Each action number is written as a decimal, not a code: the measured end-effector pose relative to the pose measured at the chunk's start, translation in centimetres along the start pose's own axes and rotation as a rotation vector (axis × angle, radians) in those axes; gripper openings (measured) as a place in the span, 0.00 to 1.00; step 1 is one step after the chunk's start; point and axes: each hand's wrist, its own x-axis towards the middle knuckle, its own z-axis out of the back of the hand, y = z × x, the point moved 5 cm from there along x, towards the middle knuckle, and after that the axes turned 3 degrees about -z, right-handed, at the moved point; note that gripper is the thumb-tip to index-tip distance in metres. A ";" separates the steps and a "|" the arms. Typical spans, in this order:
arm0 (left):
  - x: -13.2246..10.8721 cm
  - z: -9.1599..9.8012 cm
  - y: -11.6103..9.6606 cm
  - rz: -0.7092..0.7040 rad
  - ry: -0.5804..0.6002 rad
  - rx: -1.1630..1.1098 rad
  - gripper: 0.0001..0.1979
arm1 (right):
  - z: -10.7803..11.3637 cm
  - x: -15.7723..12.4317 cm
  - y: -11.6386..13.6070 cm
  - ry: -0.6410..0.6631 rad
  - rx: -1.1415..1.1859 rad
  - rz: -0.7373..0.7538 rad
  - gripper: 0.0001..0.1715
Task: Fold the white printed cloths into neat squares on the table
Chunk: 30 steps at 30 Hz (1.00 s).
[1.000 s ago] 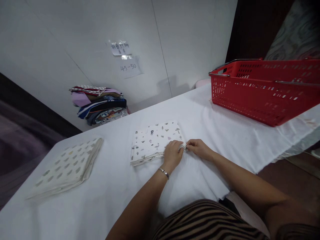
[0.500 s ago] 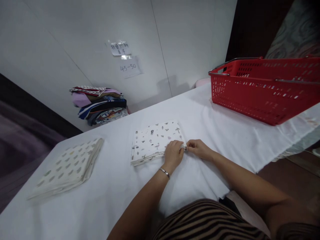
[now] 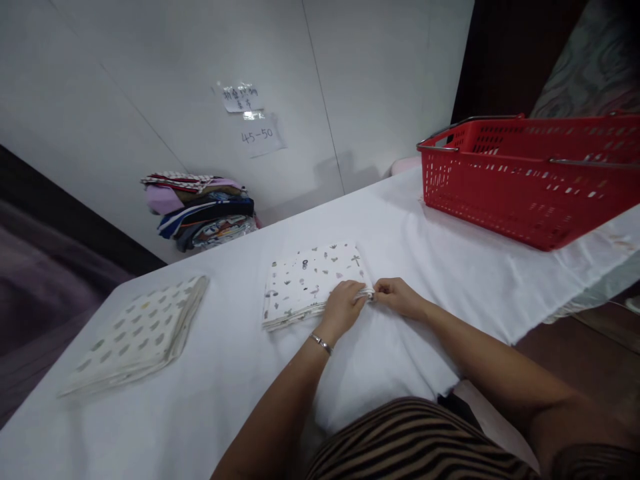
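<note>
A folded white cloth with small printed figures [image 3: 305, 280] lies in the middle of the white-covered table [image 3: 450, 267]. Both hands meet at its near right corner. My left hand [image 3: 343, 307], with a thin bracelet at the wrist, rests curled on the cloth's near edge with fingers pinching the corner. My right hand [image 3: 397, 297] pinches the same corner from the right side. The corner itself is mostly hidden between the fingers.
A second folded cloth with grey-green spots [image 3: 137, 330] lies at the table's left. A red plastic basket [image 3: 530, 180] with metal handles stands at the far right. A stack of folded coloured garments [image 3: 200, 210] sits against the white wall, under two paper notes [image 3: 250, 117].
My left hand has slid a little toward me along the cloth's edge. The right hand and the cloth stay where they were.
</note>
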 end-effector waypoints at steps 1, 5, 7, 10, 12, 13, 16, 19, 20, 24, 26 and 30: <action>0.1 -0.1 -0.1 -0.005 0.005 0.015 0.11 | 0.0 0.0 0.1 0.002 0.002 0.000 0.09; 0.2 -0.1 -0.5 -0.027 -0.003 0.079 0.10 | 0.1 -0.1 0.3 -0.002 -0.035 0.000 0.09; 0.2 -0.1 -0.7 -0.047 -0.001 0.134 0.09 | 0.1 -0.1 0.3 -0.007 -0.042 0.000 0.09; 0.2 -0.3 -1.1 -0.086 0.022 0.241 0.09 | 0.1 -0.1 0.4 -0.010 -0.017 -0.011 0.10; 0.2 -0.3 -1.4 -0.109 0.020 0.291 0.10 | 0.1 -0.2 0.5 -0.005 0.002 -0.014 0.10; 0.2 -0.3 -1.6 -0.118 0.012 0.304 0.10 | 0.1 -0.2 0.5 0.000 0.009 -0.010 0.10; 0.3 -0.4 -1.8 -0.125 -0.005 0.317 0.10 | 0.1 -0.3 0.6 0.011 -0.001 -0.002 0.10; 0.4 -0.5 -1.7 -0.113 0.014 0.329 0.08 | 0.2 -0.3 0.7 0.003 -0.042 0.006 0.11; 0.4 -0.5 -1.6 -0.110 0.020 0.333 0.07 | 0.2 -0.3 0.7 -0.001 -0.050 0.010 0.12; 0.4 -0.5 -1.5 -0.114 0.011 0.334 0.07 | 0.2 -0.3 0.7 -0.008 -0.057 0.021 0.13; 0.4 -0.5 -1.5 -0.109 0.000 0.311 0.07 | 0.2 -0.3 0.8 -0.009 -0.075 0.020 0.13; 0.8 -0.3 -1.2 -0.061 0.033 0.240 0.07 | 0.2 -0.4 1.2 -0.025 -0.149 0.008 0.13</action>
